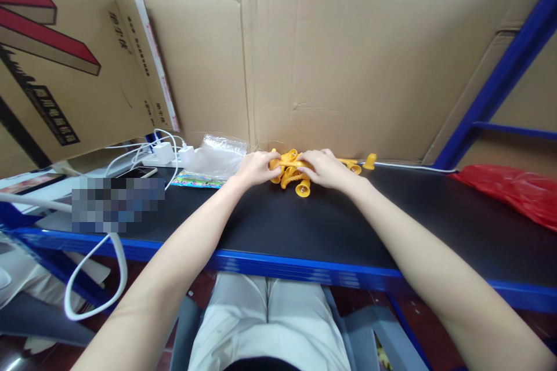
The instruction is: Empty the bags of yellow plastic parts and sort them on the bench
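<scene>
Both hands are over a small heap of yellow plastic parts point(289, 177) at the back of the black tabletop. Some of the parts flare like little bells or horns; one bell-shaped part point(303, 188) lies at the heap's front with its mouth toward me. My left hand point(257, 168) pinches a yellow plastic piece point(275, 163) between thumb and fingers. On the other side, my right hand point(322, 168) has its fingers curled onto yellow plastic at the heap. A thin yellow length spans the gap between the hands; whether it is one piece with what they hold is unclear.
Another yellow bell-shaped part point(369, 162) stands to the right. A clear plastic bag point(220, 155) lies left of the hands, near white chargers point(163, 152) and cables. At far right is a red plastic bag point(509, 191). A cardboard wall point(348, 69) closes the back.
</scene>
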Demonstrator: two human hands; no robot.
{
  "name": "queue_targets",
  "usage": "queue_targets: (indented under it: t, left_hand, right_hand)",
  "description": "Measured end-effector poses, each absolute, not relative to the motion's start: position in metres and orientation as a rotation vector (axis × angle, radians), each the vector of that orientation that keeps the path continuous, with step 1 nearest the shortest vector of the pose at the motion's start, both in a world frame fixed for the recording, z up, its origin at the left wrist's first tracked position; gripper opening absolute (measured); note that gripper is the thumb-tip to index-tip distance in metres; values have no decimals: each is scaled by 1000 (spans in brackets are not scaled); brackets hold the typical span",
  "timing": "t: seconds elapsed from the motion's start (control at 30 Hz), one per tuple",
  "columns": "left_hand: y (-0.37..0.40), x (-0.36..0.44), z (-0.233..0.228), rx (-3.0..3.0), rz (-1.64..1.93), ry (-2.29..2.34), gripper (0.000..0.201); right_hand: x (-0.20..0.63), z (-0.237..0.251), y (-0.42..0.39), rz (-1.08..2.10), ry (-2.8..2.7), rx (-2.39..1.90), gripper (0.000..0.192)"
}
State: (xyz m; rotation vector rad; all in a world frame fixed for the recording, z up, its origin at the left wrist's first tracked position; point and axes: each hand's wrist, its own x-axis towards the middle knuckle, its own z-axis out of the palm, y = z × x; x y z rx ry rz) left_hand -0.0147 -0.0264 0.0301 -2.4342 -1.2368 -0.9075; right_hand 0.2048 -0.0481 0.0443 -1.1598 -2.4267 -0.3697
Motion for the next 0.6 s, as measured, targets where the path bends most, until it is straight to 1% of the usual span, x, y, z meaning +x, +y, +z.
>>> queue_targets:
  t: [0.1, 0.23, 0.37, 0.47, 0.6]
  left_hand:
    - [-27, -14, 30, -2439, -903, -1246, 31]
    - [-26, -15, 30, -2417, -905, -1263, 31]
    - [-25, -18, 30, -2413, -896, -1271, 32]
    - [-25, -19, 30, -2425, -876, -1281, 33]
    - [-26, -17, 31, -2442, -868, -1277, 34]
  right_hand:
    - [206, 46, -48, -371, -2428, -1143, 21]
    - [207, 47, -50, -393, -2413, -1148, 25]
    - [206, 43, -48, -342, -2446, -1154, 28]
    - [205, 41, -47, -332, -2455, -1158, 26]
    - [206, 43, -48, -400, -2444, -1155, 23]
